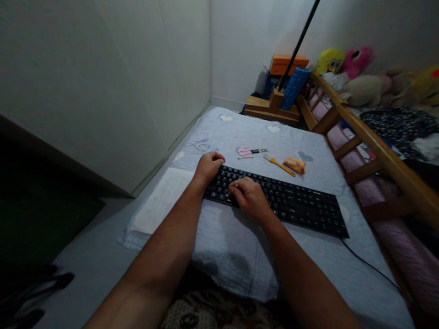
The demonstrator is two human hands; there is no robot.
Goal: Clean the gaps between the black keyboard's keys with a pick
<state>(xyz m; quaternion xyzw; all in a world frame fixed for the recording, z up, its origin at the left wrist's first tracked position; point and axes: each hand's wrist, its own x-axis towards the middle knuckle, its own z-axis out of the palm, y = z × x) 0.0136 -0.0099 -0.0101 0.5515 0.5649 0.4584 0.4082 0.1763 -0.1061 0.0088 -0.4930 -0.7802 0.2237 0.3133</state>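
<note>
A black keyboard (295,205) lies at a slant on the cloth-covered table. My left hand (208,168) is closed at its far left corner, fingers curled over the edge. My right hand (250,196) is over the left half of the keys, pinching a thin white cotton swab (227,195) whose tip points down at the lower keys. Part of the swab is hidden by the fingers. Beyond the keyboard lie more cotton swabs (245,157), a small tool with a dark grip and metal tips (259,151), a yellow-handled brush (279,165) and a crumpled orange cloth (295,165).
A white sheet (161,198) lies left of the keyboard. The keyboard's cable (370,265) runs off to the right. A wooden bed rail (377,141) borders the table's right side, with plush toys behind it. A pale cabinet (137,91) stands at the left.
</note>
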